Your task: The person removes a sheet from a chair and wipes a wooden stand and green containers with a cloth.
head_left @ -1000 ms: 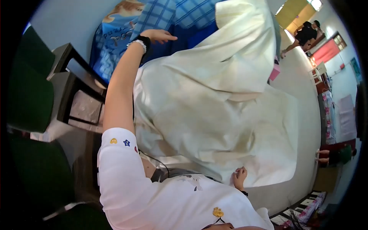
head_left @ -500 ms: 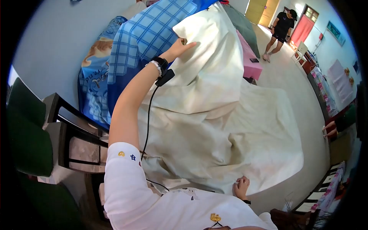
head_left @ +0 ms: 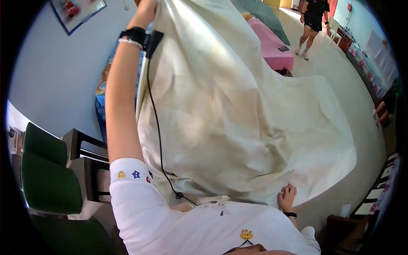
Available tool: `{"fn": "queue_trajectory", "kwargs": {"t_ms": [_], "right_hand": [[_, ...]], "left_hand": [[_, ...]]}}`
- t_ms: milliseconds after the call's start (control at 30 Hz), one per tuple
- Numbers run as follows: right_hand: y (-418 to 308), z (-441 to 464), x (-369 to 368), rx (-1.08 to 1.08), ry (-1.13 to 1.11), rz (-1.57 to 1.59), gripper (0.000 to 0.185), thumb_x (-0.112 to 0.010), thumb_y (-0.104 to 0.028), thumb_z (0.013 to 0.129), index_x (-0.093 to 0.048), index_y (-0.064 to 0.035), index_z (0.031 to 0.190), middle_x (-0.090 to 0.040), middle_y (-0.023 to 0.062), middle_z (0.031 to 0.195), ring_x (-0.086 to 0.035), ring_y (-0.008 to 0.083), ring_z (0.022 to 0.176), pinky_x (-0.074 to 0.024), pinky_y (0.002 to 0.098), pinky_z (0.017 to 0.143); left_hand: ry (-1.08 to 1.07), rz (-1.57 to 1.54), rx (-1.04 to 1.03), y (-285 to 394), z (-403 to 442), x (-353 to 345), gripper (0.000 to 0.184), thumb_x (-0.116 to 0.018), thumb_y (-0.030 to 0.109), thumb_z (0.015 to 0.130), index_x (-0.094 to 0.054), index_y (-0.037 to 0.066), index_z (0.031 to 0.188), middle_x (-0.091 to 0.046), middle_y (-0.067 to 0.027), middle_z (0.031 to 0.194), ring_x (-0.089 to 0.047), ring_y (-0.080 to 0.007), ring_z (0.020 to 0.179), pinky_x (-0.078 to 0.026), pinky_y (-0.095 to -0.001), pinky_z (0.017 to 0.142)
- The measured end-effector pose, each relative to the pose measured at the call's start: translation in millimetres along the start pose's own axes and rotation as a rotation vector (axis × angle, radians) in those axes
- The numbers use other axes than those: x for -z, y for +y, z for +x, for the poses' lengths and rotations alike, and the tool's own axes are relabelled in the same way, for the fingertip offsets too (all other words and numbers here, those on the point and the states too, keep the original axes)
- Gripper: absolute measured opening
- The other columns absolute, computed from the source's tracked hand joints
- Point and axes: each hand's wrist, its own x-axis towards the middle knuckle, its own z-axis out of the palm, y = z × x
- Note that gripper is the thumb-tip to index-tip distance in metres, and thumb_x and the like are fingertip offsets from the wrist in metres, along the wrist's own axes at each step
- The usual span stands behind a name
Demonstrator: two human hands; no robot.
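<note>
A large cream sheet (head_left: 212, 102) with a soft sheen spreads in front of me, raised at the upper left and wrinkled lower down. My left hand (head_left: 147, 12) is lifted high at the top edge, closed on the sheet's upper left part; its fingertips are partly cut off by the frame. A dark band with a black device and cable (head_left: 158, 123) hangs from that wrist. Close to my body, my right hand (head_left: 288, 196) lies low on the sheet near its lower edge, fingers curled against the cloth.
Dark-framed chairs with green covers (head_left: 50, 180) stand at the left. A pink-covered surface (head_left: 272, 53) with a phone (head_left: 283, 49) is beyond the sheet. A person in black (head_left: 314, 19) stands farther back on the pale floor. Patterned blue bedding (head_left: 101, 104) shows behind my left arm.
My left hand has risen up and to the left, pulling the sheet higher so it covers most of the blue checked bedding. My right hand stays low on the sheet.
</note>
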Motion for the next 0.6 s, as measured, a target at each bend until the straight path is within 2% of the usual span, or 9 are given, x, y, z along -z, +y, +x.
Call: {"fn": "queue_trajectory", "kwargs": {"t_ms": [67,133,367,400,433,500,533,567,600], "right_hand": [[-1,0,-1,-0.016,0.021,0.018,0.022,-0.054,-0.015,0.059,-0.045,-0.0078,0.078,-0.042,0.0128,0.094,-0.036,0.0300,0.103,-0.0183,0.0475,0.091],[-2,0,-1,-0.022,0.048,0.016,0.022,-0.054,-0.014,0.059,-0.045,-0.0076,0.077,-0.042,0.0125,0.092,-0.037,0.0299,0.102,-0.0188,0.0473,0.091],[-4,1,1,-0.022,0.053,0.032,0.022,-0.055,-0.015,0.059,-0.045,-0.0074,0.078,-0.042,0.0124,0.092,-0.038,0.0299,0.100,-0.0186,0.0468,0.091],[-5,1,3,-0.022,0.055,0.025,0.023,-0.055,-0.016,0.059,-0.045,-0.0074,0.078,-0.042,0.0128,0.092,-0.037,0.0296,0.100,-0.0186,0.0467,0.091],[-6,3,-1,-0.018,0.053,0.021,0.023,-0.055,-0.016,0.059,-0.045,-0.0073,0.078,-0.042,0.0133,0.093,-0.037,0.0294,0.100,-0.0186,0.0466,0.091],[-2,3,-5,-0.015,0.052,0.009,0.023,-0.055,-0.016,0.059,-0.045,-0.0073,0.078,-0.042,0.0137,0.093,-0.037,0.0293,0.100,-0.0187,0.0466,0.091],[0,2,-7,-0.014,0.049,-0.009,0.023,-0.055,-0.017,0.059,-0.045,-0.0073,0.078,-0.041,0.0142,0.093,-0.037,0.0293,0.100,-0.0187,0.0466,0.091],[-1,2,-7,-0.010,0.044,-0.001,0.023,-0.055,-0.017,0.059,-0.045,-0.0073,0.078,-0.041,0.0142,0.093,-0.037,0.0293,0.100,-0.0187,0.0466,0.091],[-2,1,-5,-0.012,0.042,0.010,0.024,-0.055,-0.017,0.059,-0.045,-0.0072,0.078,-0.041,0.0146,0.094,-0.036,0.0293,0.100,-0.0186,0.0466,0.091]], "left_hand": [[0.008,0.768,-0.780,-10,24,36,0.042,-0.035,0.026,0.084,-0.040,-0.004,0.112,-0.046,-0.0149,0.109,-0.041,-0.0222,0.104,-0.032,-0.0269,0.088],[0.037,-0.243,0.131,34,43,24,0.046,-0.034,0.032,0.083,-0.038,0.001,0.116,-0.043,-0.0176,0.114,-0.037,-0.0258,0.109,-0.029,-0.0273,0.091],[0.454,-0.071,0.137,43,49,95,0.049,-0.037,0.042,0.081,-0.049,0.001,0.104,-0.056,-0.0095,0.089,-0.053,-0.0194,0.081,-0.040,-0.0269,0.072],[0.419,0.048,0.106,29,40,119,0.051,-0.047,0.042,0.077,-0.051,-0.005,0.095,-0.056,-0.0133,0.085,-0.056,-0.0200,0.071,-0.044,-0.0290,0.062],[0.397,0.226,0.188,11,28,142,0.053,-0.046,0.043,0.078,-0.051,-0.007,0.094,-0.056,-0.0142,0.084,-0.056,-0.0194,0.070,-0.044,-0.0294,0.062],[0.188,1.064,0.420,-34,3,178,0.061,-0.041,0.049,0.076,-0.055,-0.010,0.080,-0.056,-0.0213,0.067,-0.057,-0.0280,0.068,-0.045,-0.0336,0.061],[-0.039,1.466,0.177,-104,-14,221,0.057,-0.042,0.052,0.074,-0.059,-0.001,0.077,-0.057,-0.0197,0.067,-0.056,-0.0331,0.069,-0.045,-0.0376,0.062],[-0.129,1.403,0.502,-66,-55,175,0.047,-0.042,0.050,0.074,-0.060,0.007,0.082,-0.059,-0.0147,0.077,-0.055,-0.0328,0.075,-0.044,-0.0403,0.066],[-0.179,1.554,0.547,-69,-89,154,0.037,-0.044,0.043,0.074,-0.059,0.011,0.085,-0.059,-0.0112,0.085,-0.055,-0.0298,0.082,-0.043,-0.0400,0.069]]}}
